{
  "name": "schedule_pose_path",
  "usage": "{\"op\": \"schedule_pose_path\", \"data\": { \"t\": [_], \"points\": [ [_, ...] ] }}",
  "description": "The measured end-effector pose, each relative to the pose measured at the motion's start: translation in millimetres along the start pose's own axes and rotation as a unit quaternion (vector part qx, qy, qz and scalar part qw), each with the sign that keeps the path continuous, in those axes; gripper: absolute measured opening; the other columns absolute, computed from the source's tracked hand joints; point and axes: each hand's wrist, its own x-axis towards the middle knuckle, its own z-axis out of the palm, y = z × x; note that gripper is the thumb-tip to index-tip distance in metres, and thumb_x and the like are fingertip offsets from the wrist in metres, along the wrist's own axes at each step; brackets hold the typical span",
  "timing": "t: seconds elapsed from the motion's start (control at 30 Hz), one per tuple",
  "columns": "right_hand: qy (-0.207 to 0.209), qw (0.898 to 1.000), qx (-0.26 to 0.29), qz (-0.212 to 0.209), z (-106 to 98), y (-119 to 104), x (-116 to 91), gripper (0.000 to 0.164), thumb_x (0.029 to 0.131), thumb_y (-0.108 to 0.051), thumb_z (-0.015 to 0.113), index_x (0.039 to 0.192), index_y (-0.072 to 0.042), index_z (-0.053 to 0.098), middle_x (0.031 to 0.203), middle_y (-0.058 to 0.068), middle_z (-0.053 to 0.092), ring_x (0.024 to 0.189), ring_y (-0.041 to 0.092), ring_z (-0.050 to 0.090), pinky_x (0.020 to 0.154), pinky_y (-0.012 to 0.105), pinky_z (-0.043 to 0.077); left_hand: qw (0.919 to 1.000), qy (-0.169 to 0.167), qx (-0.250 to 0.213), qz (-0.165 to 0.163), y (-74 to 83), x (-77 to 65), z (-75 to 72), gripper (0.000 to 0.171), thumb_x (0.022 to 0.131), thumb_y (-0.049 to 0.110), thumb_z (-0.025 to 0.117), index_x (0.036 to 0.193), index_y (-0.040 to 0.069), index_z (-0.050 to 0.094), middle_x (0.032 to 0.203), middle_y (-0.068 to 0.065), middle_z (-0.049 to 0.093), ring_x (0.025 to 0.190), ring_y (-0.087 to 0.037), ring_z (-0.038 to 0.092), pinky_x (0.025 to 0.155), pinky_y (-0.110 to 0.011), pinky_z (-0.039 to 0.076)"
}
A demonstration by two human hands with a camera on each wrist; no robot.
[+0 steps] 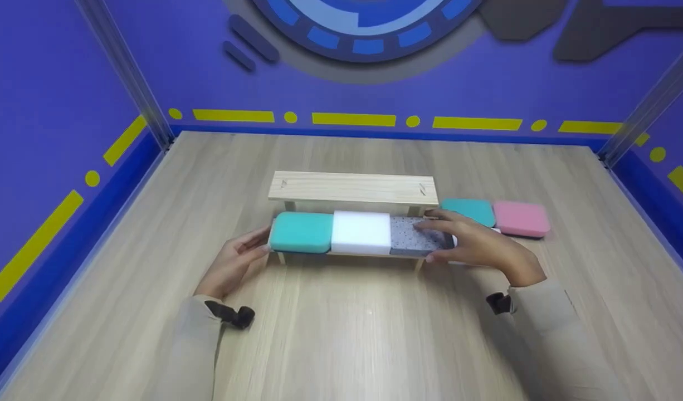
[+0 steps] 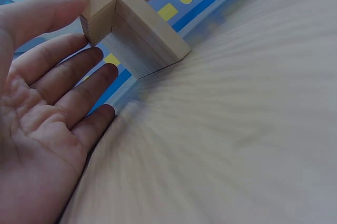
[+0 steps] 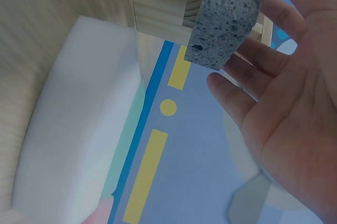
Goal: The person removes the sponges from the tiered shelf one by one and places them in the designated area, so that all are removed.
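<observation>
A low wooden bench (image 2: 145, 34) carries a row of three blocks: a teal sponge (image 1: 302, 232) on the left, a white sponge (image 1: 361, 232) in the middle and a grey speckled block (image 1: 411, 236) on the right. At the bench's left end is my left hand (image 1: 230, 264), its thumb and index fingertips right at the corner and the other fingers extended. My right hand (image 1: 475, 242) holds the grey block at the right end, thumb along the front edge and fingers over the top and back. Part of that block is hidden under the fingers.
Behind the row stands a second wooden bench (image 1: 352, 188) with a bare top. On the table (image 1: 341, 328) to the right lie another teal sponge (image 1: 468, 211) and a pink sponge (image 1: 521, 219). A white block (image 3: 79, 113) sits below my right hand. Blue walls (image 1: 352, 100) enclose the table.
</observation>
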Motion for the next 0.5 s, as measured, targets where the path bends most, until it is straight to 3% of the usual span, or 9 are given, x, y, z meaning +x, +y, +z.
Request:
{"op": "schedule_pose_path", "data": {
  "t": [0.5],
  "points": [
    [0.011,1.0,-0.008,-0.024,2.0,0.7,1.3,0.058,0.083,-0.028,0.076,0.136,-0.016,0.056,0.142,0.016,0.048,0.132,0.037,0.043,0.107,0.055,0.039,0.9998,-0.002,0.015,-0.01,0.2,-0.6,-1.4,0.06,0.092,0.019,0.065,0.144,0.001,0.041,0.151,-0.011,0.04,0.14,-0.02,0.037,0.107,-0.019,0.039]
  ]
}}
